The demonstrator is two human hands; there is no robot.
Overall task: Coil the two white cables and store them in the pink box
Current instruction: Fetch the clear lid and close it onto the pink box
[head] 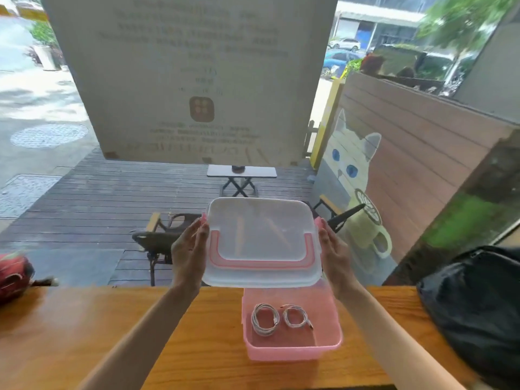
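Note:
The pink box [292,351] stands open on the wooden counter, right of centre. Two coiled white cables lie side by side on its floor: the larger coil [265,319] on the left, the smaller coil [296,316] on the right. Above the box's far edge I hold its translucent lid [260,240], which has a pink handle and pink side clips. My left hand [189,253] grips the lid's left side and my right hand [334,256] grips its right side. The lid is tilted toward me and hides the box's far rim.
The wooden counter [112,333] runs across the front. A black bag [478,311] lies at the right end, a red bag [14,274] at the left end. Beyond the glass are a deck with chairs, a small table and a cat mural.

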